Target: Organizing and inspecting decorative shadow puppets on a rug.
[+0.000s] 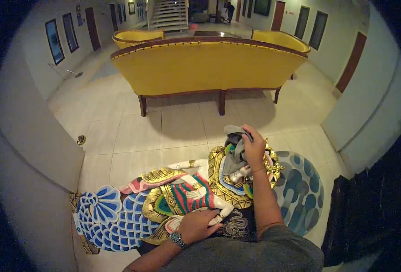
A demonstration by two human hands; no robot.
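Observation:
A painted carved figure (193, 195) lies on its side across my front, its head end to the right. It has a blue scaled tail (129, 217), a red and green torso and gold trim. My left hand (198, 224), with a watch (177, 239) at the wrist, is on the figure's lower arm, thumb and fingers to either side of its white hand. In my right hand (255, 149) is a bunched grey cloth (236, 159), held over the figure's face and gold headdress. The cloth and my hand hide part of the face.
Beyond the figure stands a yellow sofa (207, 68) with wooden legs, its back towards me. Walls (34, 142) close in on both sides. A round patterned mat (300, 190) lies at the right on the tiled floor (136, 136). A person (230, 12) is far off near the stairs (169, 15).

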